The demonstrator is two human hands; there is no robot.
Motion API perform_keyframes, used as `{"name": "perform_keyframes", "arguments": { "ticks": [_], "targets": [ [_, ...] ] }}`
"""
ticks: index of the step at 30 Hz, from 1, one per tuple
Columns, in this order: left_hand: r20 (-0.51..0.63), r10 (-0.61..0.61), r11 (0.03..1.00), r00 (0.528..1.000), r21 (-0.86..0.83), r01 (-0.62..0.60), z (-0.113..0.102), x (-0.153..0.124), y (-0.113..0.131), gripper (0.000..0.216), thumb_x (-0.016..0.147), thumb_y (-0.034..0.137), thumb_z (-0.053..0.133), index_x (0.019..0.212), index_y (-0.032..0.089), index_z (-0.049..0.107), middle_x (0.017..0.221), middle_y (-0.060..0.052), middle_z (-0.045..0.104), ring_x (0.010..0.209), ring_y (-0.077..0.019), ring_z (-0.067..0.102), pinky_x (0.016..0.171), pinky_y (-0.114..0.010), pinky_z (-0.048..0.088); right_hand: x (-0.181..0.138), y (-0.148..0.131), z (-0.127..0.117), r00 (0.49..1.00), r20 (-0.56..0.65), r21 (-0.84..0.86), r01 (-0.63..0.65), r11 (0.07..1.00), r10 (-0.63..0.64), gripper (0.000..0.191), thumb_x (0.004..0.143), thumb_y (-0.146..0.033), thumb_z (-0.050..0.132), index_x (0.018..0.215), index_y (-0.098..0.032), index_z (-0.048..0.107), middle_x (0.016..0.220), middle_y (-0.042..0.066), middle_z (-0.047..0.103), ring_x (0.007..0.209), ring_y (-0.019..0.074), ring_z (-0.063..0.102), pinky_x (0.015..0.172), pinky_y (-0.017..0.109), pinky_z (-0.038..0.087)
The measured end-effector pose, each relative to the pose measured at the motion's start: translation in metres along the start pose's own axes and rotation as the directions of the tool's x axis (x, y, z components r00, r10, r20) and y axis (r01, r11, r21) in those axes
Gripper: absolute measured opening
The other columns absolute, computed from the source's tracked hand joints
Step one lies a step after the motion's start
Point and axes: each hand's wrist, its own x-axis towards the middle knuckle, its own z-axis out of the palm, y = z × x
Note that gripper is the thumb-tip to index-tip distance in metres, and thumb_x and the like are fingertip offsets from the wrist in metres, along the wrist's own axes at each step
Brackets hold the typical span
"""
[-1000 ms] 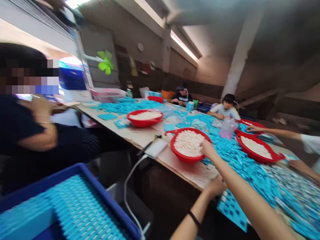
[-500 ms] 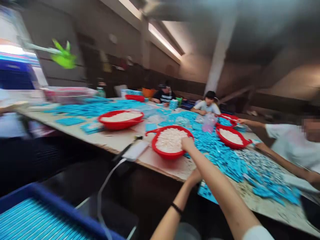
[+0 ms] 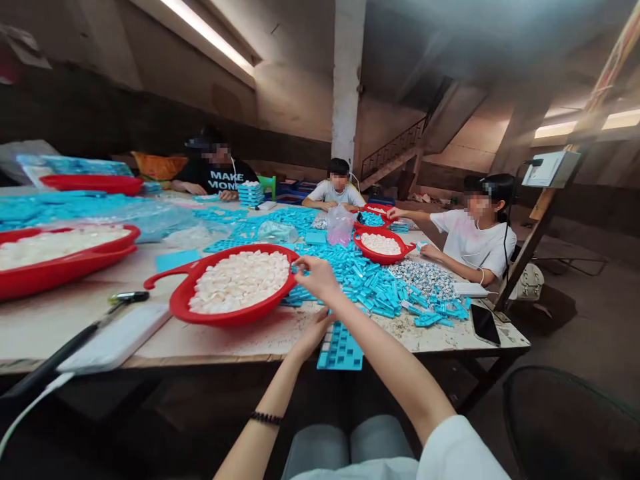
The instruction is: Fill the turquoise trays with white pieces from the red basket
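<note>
A red basin (image 3: 180, 303) full of small white pieces stands on the wooden table in front of me. My right hand (image 3: 315, 275) is at the basin's right rim, fingers curled together; what they pinch is too small to make out. Below it, at the table's near edge, lies a blue moulded tray (image 3: 343, 352). My left hand (image 3: 311, 337) grips the tray's left edge, with a black band on that wrist. Just right of my right hand lies a heap of small blue pieces (image 3: 373, 283).
Further red basins (image 3: 60, 267) (image 3: 381, 255) hold white pieces. A white power bank (image 3: 117, 339) with a cable lies at the left, a phone (image 3: 484, 324) and silvery wrapped pieces (image 3: 425, 273) at the right. Three people work at the far side. A dark round seat (image 3: 565, 420) stands at the lower right.
The view has swung right, away from the blue crate and the person at the left. My right hand has pulled back from the white pieces to the basin's right rim.
</note>
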Motion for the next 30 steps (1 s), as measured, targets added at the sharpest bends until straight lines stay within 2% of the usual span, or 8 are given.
{"name": "perform_keyframes", "arguments": {
  "ticks": [3,5,8,12,17,20,24,30],
  "targets": [
    [-0.041,-0.029,0.999,0.999,-0.041,0.027,0.001,0.003,-0.006,0.034,0.076,0.047,0.064,0.094,0.018,0.068,0.103,-0.007,0.075,0.115,-0.0358,0.059,0.098,-0.044,0.047,-0.042,0.034,-0.027,0.994,-0.087,0.129,-0.06,0.99,0.071,0.025,0.088,-0.011,0.056,0.11,-0.016,0.068,0.113,0.003,0.073,0.096,0.0121,0.072,0.088,0.019,0.055],
    [-0.039,-0.037,0.997,0.999,-0.065,0.034,0.001,0.004,-0.006,0.033,0.069,0.046,0.063,0.088,0.019,0.067,0.097,-0.005,0.074,0.11,-0.0339,0.061,0.095,-0.041,0.047,-0.074,0.053,-0.035,0.961,-0.199,0.364,-0.108,0.925,0.191,0.019,0.087,-0.017,0.059,0.103,-0.016,0.069,0.111,0.006,0.073,0.092,0.015,0.074,0.085,0.023,0.058],
    [-0.016,-0.044,0.995,0.999,-0.086,0.043,0.003,0.003,-0.004,0.034,0.065,0.046,0.062,0.085,0.02,0.066,0.094,-0.004,0.074,0.102,-0.0309,0.063,0.089,-0.038,0.049,-0.12,0.071,-0.032,0.92,-0.241,0.545,-0.136,0.828,0.309,0.016,0.086,-0.028,0.063,0.096,-0.018,0.07,0.103,0.007,0.074,0.089,0.019,0.075,0.083,0.028,0.061],
    [0.003,-0.037,0.995,0.999,-0.095,0.038,0.003,0.001,-0.001,0.039,0.064,0.049,0.063,0.089,0.02,0.066,0.097,-0.004,0.073,0.103,-0.0298,0.062,0.087,-0.036,0.049,-0.158,0.078,-0.013,0.917,-0.237,0.552,-0.146,0.821,0.322,0.028,0.082,-0.034,0.069,0.105,-0.02,0.072,0.098,0.005,0.077,0.09,0.0218,0.075,0.087,0.034,0.06],
    [0.019,-0.029,0.993,0.999,-0.112,0.031,0.003,0.001,-0.001,0.045,0.065,0.054,0.066,0.093,0.019,0.068,0.101,-0.006,0.074,0.102,-0.0296,0.063,0.09,-0.036,0.049,-0.162,0.078,-0.006,0.903,-0.284,0.456,-0.168,0.874,0.321,0.021,0.087,-0.038,0.066,0.096,-0.021,0.076,0.1,0.006,0.077,0.091,0.0217,0.072,0.086,0.034,0.058],
    [0.005,-0.018,0.991,1.0,-0.135,0.018,0.003,0.003,-0.002,0.05,0.069,0.06,0.062,0.096,0.019,0.069,0.104,-0.008,0.074,0.106,-0.0298,0.063,0.095,-0.037,0.048,-0.156,0.079,-0.009,0.917,-0.276,0.4,-0.164,0.902,0.289,0.022,0.089,-0.038,0.065,0.099,-0.022,0.077,0.104,0.006,0.076,0.093,0.0207,0.07,0.08,0.031,0.058],
    [0.003,-0.019,0.986,1.0,-0.164,0.019,0.003,0.005,-0.005,0.056,0.072,0.066,0.058,0.097,0.018,0.071,0.097,-0.009,0.075,0.104,-0.0311,0.064,0.093,-0.039,0.049,-0.152,0.079,-0.01,0.942,-0.232,0.358,-0.149,0.922,0.242,0.021,0.091,-0.036,0.065,0.101,-0.024,0.078,0.103,0.004,0.074,0.087,0.0183,0.069,0.077,0.027,0.056],
    [-0.022,0.018,0.98,1.0,-0.198,-0.022,0.002,0.008,-0.011,0.047,0.073,0.06,0.061,0.092,0.018,0.07,0.105,-0.008,0.075,0.11,-0.0297,0.061,0.099,-0.038,0.046,-0.152,0.075,-0.006,0.951,-0.225,0.335,-0.131,0.933,0.214,0.02,0.091,-0.034,0.064,0.101,-0.023,0.078,0.104,0.005,0.074,0.093,0.0187,0.068,0.083,0.027,0.055]
  ]
}}
